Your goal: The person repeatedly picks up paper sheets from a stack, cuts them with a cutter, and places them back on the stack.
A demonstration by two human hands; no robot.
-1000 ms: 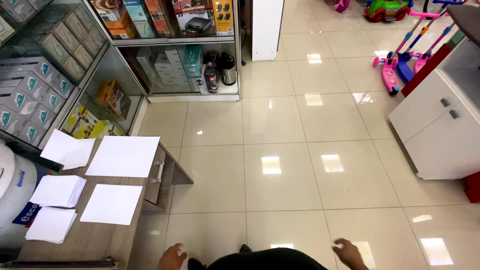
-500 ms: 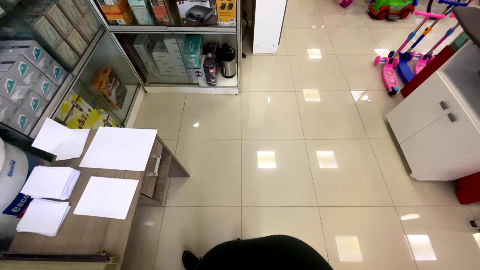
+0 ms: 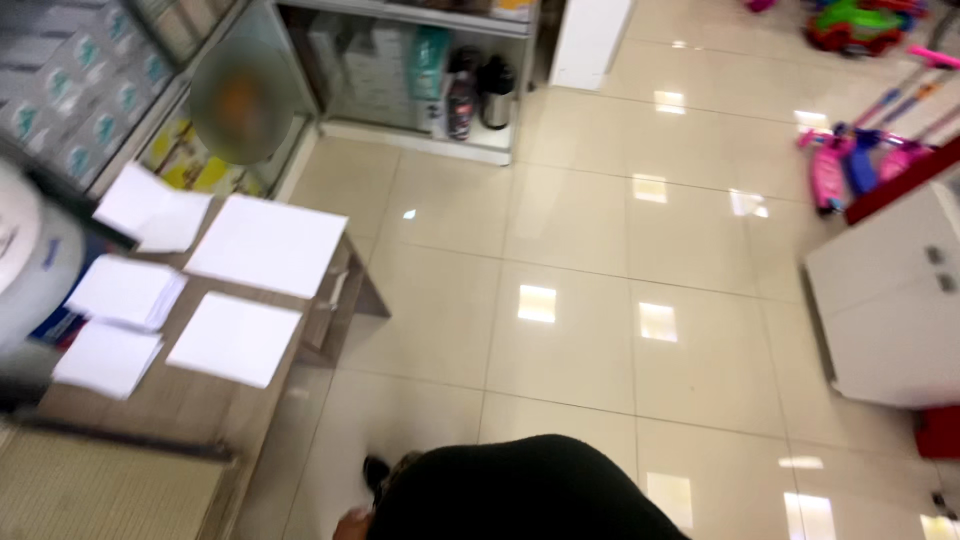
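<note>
Head view shows left hand (image 3: 352, 524) low beside dark clothing (image 3: 520, 495), empty.

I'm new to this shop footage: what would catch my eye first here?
White paper sheets and smaller stacks spread over a wooden table at the left stand out first. Pink and blue scooters lie at the far right on the glossy beige tiled floor. Only part of the left hand shows at the bottom edge.
</note>
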